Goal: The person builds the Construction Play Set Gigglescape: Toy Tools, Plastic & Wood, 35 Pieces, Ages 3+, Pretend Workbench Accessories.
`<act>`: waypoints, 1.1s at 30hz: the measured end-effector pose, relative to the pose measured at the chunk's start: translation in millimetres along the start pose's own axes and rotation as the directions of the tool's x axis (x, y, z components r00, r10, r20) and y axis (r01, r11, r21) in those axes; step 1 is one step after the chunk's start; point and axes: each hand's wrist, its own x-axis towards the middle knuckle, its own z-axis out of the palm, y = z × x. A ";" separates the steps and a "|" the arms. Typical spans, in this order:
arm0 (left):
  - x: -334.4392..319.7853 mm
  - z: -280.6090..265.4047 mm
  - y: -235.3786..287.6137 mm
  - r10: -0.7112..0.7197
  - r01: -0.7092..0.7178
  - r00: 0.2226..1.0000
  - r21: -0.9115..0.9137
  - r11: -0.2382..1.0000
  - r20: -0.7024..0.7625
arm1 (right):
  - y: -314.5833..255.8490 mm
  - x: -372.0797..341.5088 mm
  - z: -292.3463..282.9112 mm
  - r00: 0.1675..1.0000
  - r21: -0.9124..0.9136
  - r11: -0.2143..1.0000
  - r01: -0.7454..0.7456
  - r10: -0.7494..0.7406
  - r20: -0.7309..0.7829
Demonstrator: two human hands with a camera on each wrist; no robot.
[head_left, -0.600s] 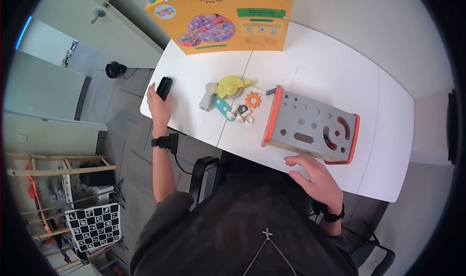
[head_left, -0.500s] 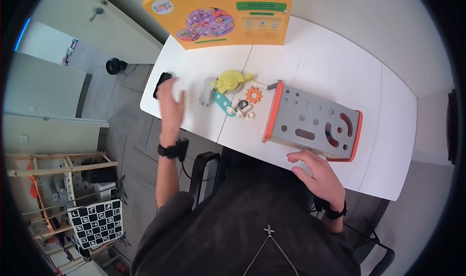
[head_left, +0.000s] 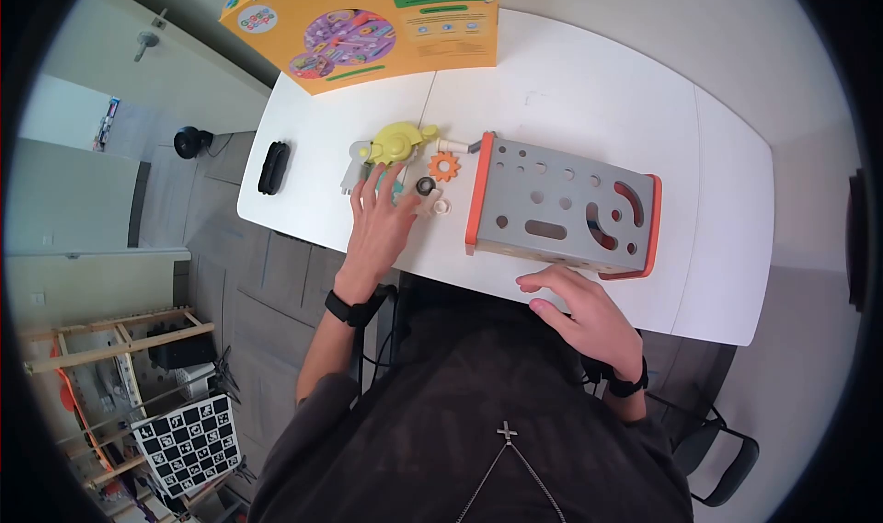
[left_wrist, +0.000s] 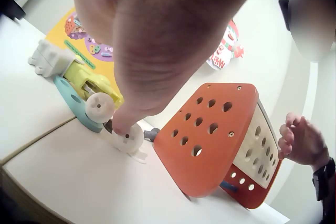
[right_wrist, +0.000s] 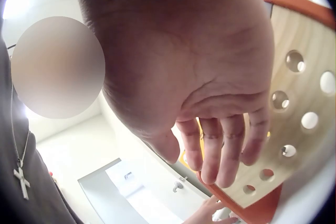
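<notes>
My left hand (head_left: 377,233) reaches over a cluster of toy parts, its fingers spread and slightly bent. In the left wrist view its thumb tip is right at a white round-headed piece (left_wrist: 127,139). A teal strip with holes (left_wrist: 71,98) lies partly under the fingers, beside a yellow-green toy piece (head_left: 395,143) and a grey piece (head_left: 355,169). Close by are an orange gear (head_left: 443,166), a black ring (head_left: 425,185) and a white ring (head_left: 442,206). My right hand (head_left: 593,321) hovers relaxed at the front of a grey-topped toy box with holes (head_left: 566,192), holding nothing.
A black oblong object (head_left: 273,168) lies near the table's left end. The orange construction set carton (head_left: 441,35) stands at the back. A white and grey peg-like part (head_left: 455,146) lies against the toy box's left panel. The table's front edge (head_left: 432,273) runs close to my body.
My left hand has left the black object and moved right, onto the toy parts. The black object stays on the table. My right hand keeps nearly the same pose, and the head view has shifted slightly.
</notes>
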 end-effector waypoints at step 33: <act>9.1 -86.8 193.0 0.103 -0.052 0.995 -0.908 0.416 -0.010 | 14.2 -42.8 11.6 0.558 -0.718 0.670 0.187 -0.674 -0.483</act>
